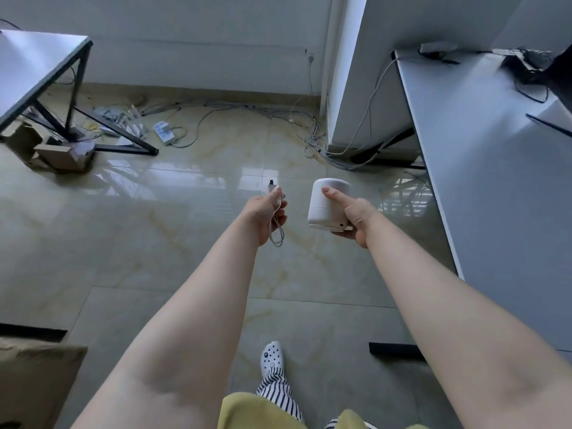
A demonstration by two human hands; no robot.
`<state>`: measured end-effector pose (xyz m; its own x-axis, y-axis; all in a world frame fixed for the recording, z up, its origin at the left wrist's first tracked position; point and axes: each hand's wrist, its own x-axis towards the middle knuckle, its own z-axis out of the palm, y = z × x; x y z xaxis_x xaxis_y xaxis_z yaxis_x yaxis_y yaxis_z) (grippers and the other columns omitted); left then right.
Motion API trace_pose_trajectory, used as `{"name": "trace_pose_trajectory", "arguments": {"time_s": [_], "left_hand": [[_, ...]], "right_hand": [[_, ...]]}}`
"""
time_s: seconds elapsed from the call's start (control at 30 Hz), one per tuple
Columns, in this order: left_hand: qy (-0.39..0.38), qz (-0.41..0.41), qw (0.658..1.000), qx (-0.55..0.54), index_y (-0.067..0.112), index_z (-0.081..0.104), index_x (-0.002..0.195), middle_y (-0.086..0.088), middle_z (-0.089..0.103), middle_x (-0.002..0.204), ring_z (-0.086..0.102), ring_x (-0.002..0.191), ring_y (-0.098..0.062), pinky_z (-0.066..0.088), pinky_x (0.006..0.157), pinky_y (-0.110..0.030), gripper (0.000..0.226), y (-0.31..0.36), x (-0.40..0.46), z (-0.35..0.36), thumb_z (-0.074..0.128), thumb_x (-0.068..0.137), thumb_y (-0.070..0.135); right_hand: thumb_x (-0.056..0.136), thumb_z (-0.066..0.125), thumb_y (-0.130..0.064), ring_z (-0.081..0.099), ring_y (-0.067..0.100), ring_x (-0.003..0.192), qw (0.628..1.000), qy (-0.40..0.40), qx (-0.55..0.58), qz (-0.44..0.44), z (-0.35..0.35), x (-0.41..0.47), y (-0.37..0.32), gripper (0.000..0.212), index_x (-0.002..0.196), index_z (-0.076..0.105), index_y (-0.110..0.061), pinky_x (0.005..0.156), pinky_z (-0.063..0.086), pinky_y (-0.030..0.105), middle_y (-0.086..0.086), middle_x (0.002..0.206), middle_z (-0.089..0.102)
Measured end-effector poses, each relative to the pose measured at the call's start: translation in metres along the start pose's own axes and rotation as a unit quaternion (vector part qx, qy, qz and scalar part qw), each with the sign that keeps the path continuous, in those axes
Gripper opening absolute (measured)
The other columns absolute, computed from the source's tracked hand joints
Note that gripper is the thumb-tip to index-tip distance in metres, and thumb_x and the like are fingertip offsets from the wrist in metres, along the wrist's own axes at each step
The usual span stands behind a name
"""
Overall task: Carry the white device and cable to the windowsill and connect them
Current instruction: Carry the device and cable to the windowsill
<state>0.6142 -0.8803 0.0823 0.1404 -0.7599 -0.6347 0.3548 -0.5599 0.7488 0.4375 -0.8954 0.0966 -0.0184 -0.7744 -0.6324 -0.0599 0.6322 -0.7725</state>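
Head view, looking down at a glossy marbled tile floor (173, 243) that mirrors the light. There's a grey worktop (495, 181) along the right side with dark gear and wires on its far end, and another worktop (34, 63) on black angled legs at upper left. Against the far wall it's a mess of loose grey cables (247, 108) plus a white power strip (164, 132), and some cardboard boxes (58, 153) sit under the left worktop. A white clog (272, 359) and striped trouser leg show at the bottom.

Both bare arms are stretched out forward over the floor, near each other but not touching. The left hand (266, 215) is closed around a white cable (277, 226): the plug end is pinched under the thumb and pokes forward, and a loop of the cord hangs out below the palm. The right hand (353, 216) grips the white device (325, 202), a small rounded cylinder tilted a bit, thumb lying across its side and fingers wrapped under the base. There's a small dark port low on its side.

No readable brand or text on anything, too small or plain to tell.
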Motion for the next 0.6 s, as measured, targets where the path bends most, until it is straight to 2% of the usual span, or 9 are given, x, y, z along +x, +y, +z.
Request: {"name": "trace_pose_trajectory", "arguments": {"time_s": [0.13, 0.23, 0.37, 0.6], "left_hand": [[0.0, 0.002, 1.0, 0.006, 0.011, 0.058, 0.083, -0.001, 0.054, 0.076, 0.044, 0.06, -0.01, 0.045, 0.058, -0.022, 0.025, 0.03, 0.026, -0.006, 0.051, 0.096, 0.031], [-0.005, 0.0, 1.0, 0.005, 0.011, 0.058, 0.084, -0.001, 0.054, 0.077, 0.044, 0.06, -0.011, 0.045, 0.058, -0.023, 0.024, 0.048, 0.045, -0.009, 0.051, 0.096, 0.031], [-0.009, -0.003, 1.0, 0.009, 0.011, 0.059, 0.084, -0.001, 0.055, 0.078, 0.045, 0.061, -0.011, 0.046, 0.059, -0.023, 0.024, 0.068, 0.069, -0.007, 0.052, 0.095, 0.031], [-0.011, 0.004, 1.0, 0.011, 0.01, 0.059, 0.083, -0.002, 0.055, 0.077, 0.046, 0.061, -0.012, 0.047, 0.058, -0.023, 0.023, 0.109, 0.127, 0.0, 0.053, 0.095, 0.03]], "right_hand": [[0.074, 0.073, -0.047, 0.06, 0.025, 0.093, 1.0, 0.008, 0.006, -0.004, 0.014, 0.026, -0.027, 0.054, 0.111, 0.054, -0.014, 0.074, 0.054, 0.036, 0.009, 0.109, 0.061], [0.073, 0.074, -0.048, 0.06, 0.023, 0.089, 1.0, 0.012, 0.015, -0.006, 0.02, 0.042, -0.045, 0.061, 0.118, 0.054, -0.012, 0.066, 0.053, 0.032, 0.009, 0.11, 0.061], [0.073, 0.074, -0.047, 0.06, 0.02, 0.081, 1.0, 0.017, 0.024, -0.004, 0.025, 0.062, -0.066, 0.059, 0.116, 0.052, -0.013, 0.067, 0.053, 0.032, 0.009, 0.108, 0.06], [0.07, 0.075, -0.05, 0.061, 0.024, 0.091, 1.0, 0.013, 0.011, -0.004, 0.037, 0.123, -0.114, 0.072, 0.126, 0.052, -0.01, 0.064, 0.053, 0.031, 0.011, 0.117, 0.061]]}}
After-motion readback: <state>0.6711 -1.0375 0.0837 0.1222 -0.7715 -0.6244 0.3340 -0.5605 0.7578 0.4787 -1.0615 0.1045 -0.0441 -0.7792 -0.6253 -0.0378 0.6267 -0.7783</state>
